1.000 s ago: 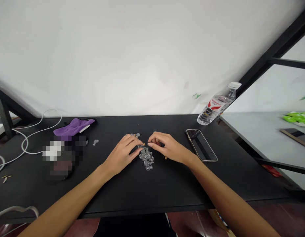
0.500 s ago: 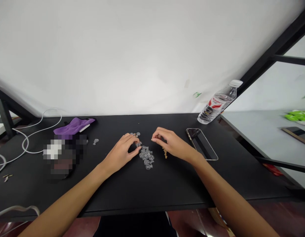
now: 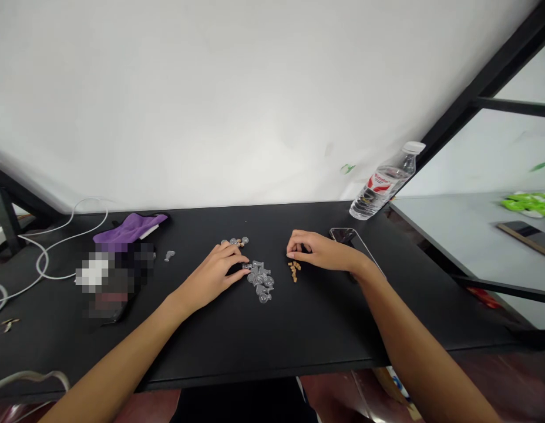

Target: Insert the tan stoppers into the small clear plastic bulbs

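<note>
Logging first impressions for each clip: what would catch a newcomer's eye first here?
Two bare hands at the middle of the black table: the left hand touches a heap of small clear vials, and the right hand hovers by a few tan stoppers. A phone lies partly under the right wrist, a water bottle stands at the far right, and a purple cloth and white cable lie at the left.

Plain workroom or office. Black desk [image 3: 255,335] pushed against a bare white wall [image 3: 211,88], black metal frame [image 3: 475,88] at its right edge, grey table [image 3: 457,235] beyond. White cable [image 3: 47,252] at the desk's left edge, water bottle [image 3: 382,183] at the far right corner.
</note>
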Available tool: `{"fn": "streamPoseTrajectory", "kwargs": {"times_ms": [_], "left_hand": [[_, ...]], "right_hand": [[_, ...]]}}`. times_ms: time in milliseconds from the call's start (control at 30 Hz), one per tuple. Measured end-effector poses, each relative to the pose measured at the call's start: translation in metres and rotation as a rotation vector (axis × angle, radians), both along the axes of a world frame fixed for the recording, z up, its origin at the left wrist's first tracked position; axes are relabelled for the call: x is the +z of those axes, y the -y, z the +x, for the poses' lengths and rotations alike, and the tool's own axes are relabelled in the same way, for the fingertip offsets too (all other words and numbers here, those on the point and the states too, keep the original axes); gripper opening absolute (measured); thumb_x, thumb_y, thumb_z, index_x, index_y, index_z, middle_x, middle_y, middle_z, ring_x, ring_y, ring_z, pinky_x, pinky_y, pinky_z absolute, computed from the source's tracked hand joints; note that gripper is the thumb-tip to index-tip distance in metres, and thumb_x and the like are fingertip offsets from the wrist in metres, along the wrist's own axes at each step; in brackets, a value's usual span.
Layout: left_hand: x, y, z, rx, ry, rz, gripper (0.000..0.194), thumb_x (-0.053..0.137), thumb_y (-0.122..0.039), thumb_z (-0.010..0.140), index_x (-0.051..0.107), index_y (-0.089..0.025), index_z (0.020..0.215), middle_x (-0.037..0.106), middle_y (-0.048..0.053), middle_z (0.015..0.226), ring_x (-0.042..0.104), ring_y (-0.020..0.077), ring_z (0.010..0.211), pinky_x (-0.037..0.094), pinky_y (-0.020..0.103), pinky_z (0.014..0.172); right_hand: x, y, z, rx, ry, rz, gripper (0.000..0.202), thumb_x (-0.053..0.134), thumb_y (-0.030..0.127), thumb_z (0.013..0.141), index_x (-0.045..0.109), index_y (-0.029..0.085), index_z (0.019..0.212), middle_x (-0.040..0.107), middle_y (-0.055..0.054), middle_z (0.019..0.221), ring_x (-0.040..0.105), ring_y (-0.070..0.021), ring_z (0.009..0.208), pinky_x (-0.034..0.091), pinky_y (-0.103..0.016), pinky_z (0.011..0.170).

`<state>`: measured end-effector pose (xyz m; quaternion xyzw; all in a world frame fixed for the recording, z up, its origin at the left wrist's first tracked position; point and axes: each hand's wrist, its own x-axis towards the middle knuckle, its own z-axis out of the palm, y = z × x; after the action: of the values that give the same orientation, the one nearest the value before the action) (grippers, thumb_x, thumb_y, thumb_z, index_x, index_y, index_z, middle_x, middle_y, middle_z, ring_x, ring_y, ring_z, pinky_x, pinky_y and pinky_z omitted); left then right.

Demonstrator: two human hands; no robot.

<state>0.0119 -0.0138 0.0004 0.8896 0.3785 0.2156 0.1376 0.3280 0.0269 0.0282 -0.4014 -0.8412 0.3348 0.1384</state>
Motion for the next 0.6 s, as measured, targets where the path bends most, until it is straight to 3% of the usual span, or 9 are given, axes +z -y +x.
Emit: {"fn": "streamPoseTrajectory", "kwargs": {"times_ms": [200, 333, 600], "left_hand": [[0.008, -0.002, -0.004, 0.078, 0.078, 0.031, 0.017, 0.056, -0.030, 0.104, 0.069, -0.023, 0.113, 0.067, 0.006, 0.106, 0.058, 0.0228, 0.100, 0.046, 0.043, 0.096], [0.008, -0.006, -0.007, 0.165, 0.071, 0.083, 0.015, 0.055, -0.021, 0.103, 0.068, -0.023, 0.108, 0.065, 0.004, 0.100, 0.057, 0.0214, 0.093, 0.045, 0.041, 0.092], [0.006, -0.010, -0.013, 0.190, 0.011, 0.136, 0.014, 0.057, -0.018, 0.100, 0.067, -0.023, 0.109, 0.064, 0.003, 0.097, 0.056, 0.0213, 0.088, 0.045, 0.038, 0.085]], "right_hand": [[-0.002, 0.001, -0.003, -0.010, -0.040, 0.015, 0.038, 0.052, 0.050, 0.101, 0.069, 0.018, 0.088, 0.060, -0.005, 0.092, 0.055, -0.0172, 0.076, 0.044, -0.031, 0.070], [-0.004, 0.001, -0.005, -0.034, -0.045, -0.037, 0.038, 0.053, 0.048, 0.101, 0.068, 0.018, 0.084, 0.063, -0.002, 0.078, 0.053, -0.0158, 0.067, 0.040, -0.029, 0.064], [-0.005, 0.001, -0.006, -0.057, -0.032, -0.032, 0.037, 0.053, 0.046, 0.101, 0.070, 0.017, 0.085, 0.065, -0.002, 0.074, 0.054, -0.0152, 0.065, 0.039, -0.028, 0.061]]}}
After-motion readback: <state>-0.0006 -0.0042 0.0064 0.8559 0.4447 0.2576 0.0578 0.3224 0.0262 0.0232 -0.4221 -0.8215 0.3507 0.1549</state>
